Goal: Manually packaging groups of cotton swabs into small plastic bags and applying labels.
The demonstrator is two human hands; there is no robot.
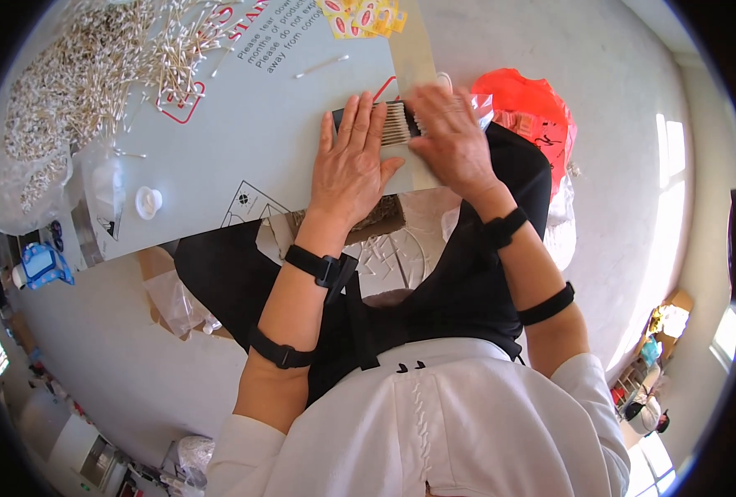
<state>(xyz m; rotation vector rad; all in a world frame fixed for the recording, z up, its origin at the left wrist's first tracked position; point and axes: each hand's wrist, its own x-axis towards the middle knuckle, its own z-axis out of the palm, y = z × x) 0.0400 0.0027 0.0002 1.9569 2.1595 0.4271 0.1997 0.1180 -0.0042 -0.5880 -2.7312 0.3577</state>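
A neat row of cotton swabs (396, 124) lies on a dark strip at the near edge of a grey cardboard sheet (252, 132). My left hand (353, 161) rests flat on the sheet, fingers together, its fingertips touching the left end of the row. My right hand (451, 137) lies palm-down over the right end of the row, slightly blurred, covering a clear plastic wrapper (480, 103). Both wrists and forearms wear black straps.
A big loose heap of cotton swabs (86, 74) covers the far left of the sheet. A single swab (322, 65), a white cap (147, 201), yellow-red packets (364, 16), a red plastic bag (534, 112) and a blue object (43, 265) lie around.
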